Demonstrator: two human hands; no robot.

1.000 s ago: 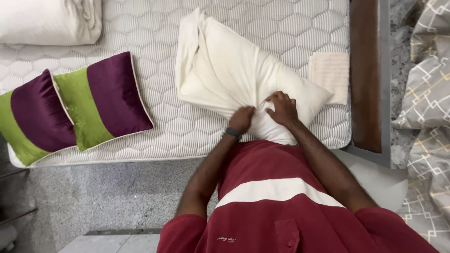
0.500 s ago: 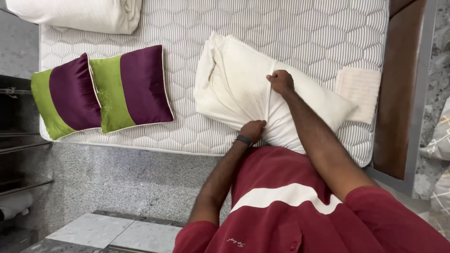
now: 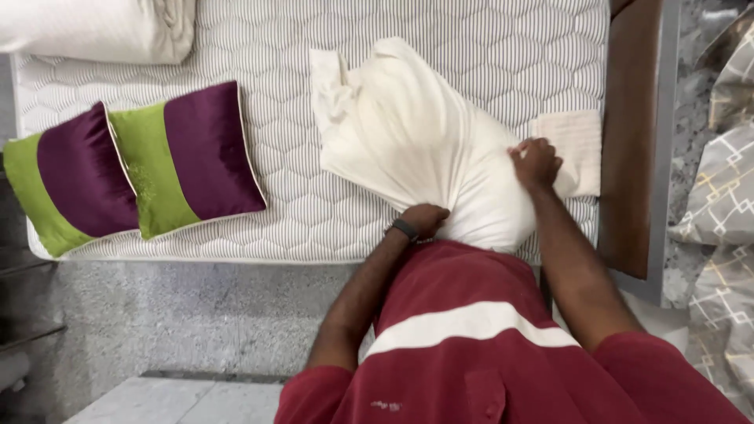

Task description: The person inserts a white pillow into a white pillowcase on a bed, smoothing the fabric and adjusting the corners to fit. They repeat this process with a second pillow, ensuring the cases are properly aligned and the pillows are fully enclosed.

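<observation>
place: bedroom; evidence: quilted mattress (image 3: 440, 47); cushions (image 3: 188, 157); wooden bedframe (image 3: 632, 141)

Bare mattress (image 3: 487, 47) lay open above the pillow (image 3: 416, 141); cushions (image 3: 141, 165) blocked the left, headboard (image 3: 632, 133) the right.

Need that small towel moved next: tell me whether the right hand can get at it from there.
Probably yes: the right hand rests on the cream pillow right beside the folded towel, with nothing lying between them.
</observation>
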